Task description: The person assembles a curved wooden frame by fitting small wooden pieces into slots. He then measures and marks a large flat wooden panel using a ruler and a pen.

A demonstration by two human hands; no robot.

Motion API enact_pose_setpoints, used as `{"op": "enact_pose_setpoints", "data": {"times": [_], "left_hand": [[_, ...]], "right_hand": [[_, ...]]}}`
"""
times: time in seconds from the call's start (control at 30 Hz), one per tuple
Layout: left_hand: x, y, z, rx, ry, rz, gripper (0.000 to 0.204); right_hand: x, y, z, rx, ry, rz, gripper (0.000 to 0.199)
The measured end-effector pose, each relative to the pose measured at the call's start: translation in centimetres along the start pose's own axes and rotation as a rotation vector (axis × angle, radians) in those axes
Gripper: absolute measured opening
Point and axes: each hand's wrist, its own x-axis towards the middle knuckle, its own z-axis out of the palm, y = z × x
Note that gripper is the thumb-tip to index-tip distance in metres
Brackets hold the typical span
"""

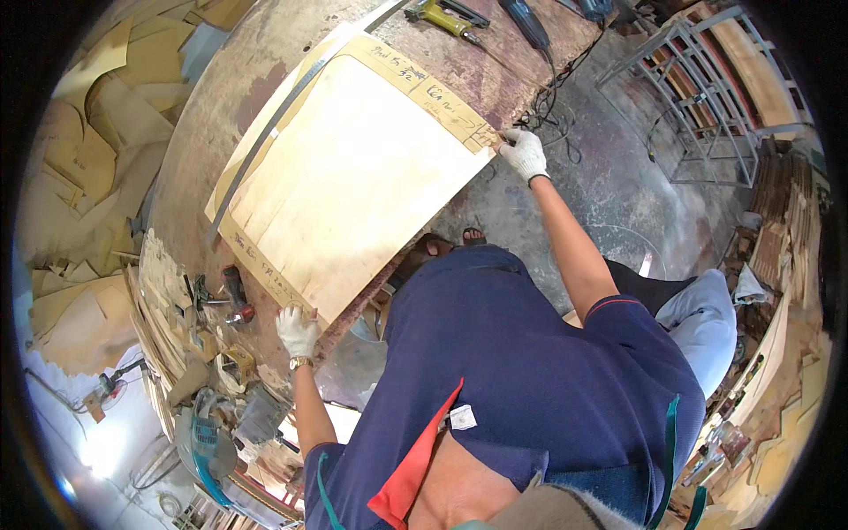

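A pale plywood sheet (353, 177) lies on the worn workbench, its near edge toward me. Along its far and left borders runs a tan template (415, 86) with handwriting on it. Across the left part lies a long, thin grey strip (276, 124), slightly curved in this view. In a white glove, my left hand (298, 332) closes on the template's near-left end. My right hand (525, 154), also gloved, pinches the template's right end at the sheet's corner. Its fingertips are partly hidden there.
A yellow pneumatic tool (446, 18) and a dark blue power tool (526, 22) rest at the bench's far edge. Left of the sheet is a red-and-black drill (236, 296). Thin board offcuts (88, 168) cover the left side. A metal rack (698, 97) stands far right.
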Motion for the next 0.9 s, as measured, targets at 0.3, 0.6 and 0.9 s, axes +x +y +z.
{"op": "enact_pose_setpoints", "data": {"times": [0.3, 0.6, 0.9], "left_hand": [[19.9, 19.1, 0.6, -0.44, 0.276, 0.245, 0.055], [34.7, 37.2, -2.9, -0.319, 0.189, 0.555, 0.047], [44.8, 39.7, -3.1, -0.178, -0.058, 0.464, 0.034]], "right_hand": [[0.8, -0.9, -0.2, 0.033, 0.021, 0.031, 0.037], [0.5, -0.3, 0.1, 0.108, 0.026, 0.068, 0.039], [1.4, -0.9, -1.5, 0.028, -0.081, -0.038, 0.035]]}}
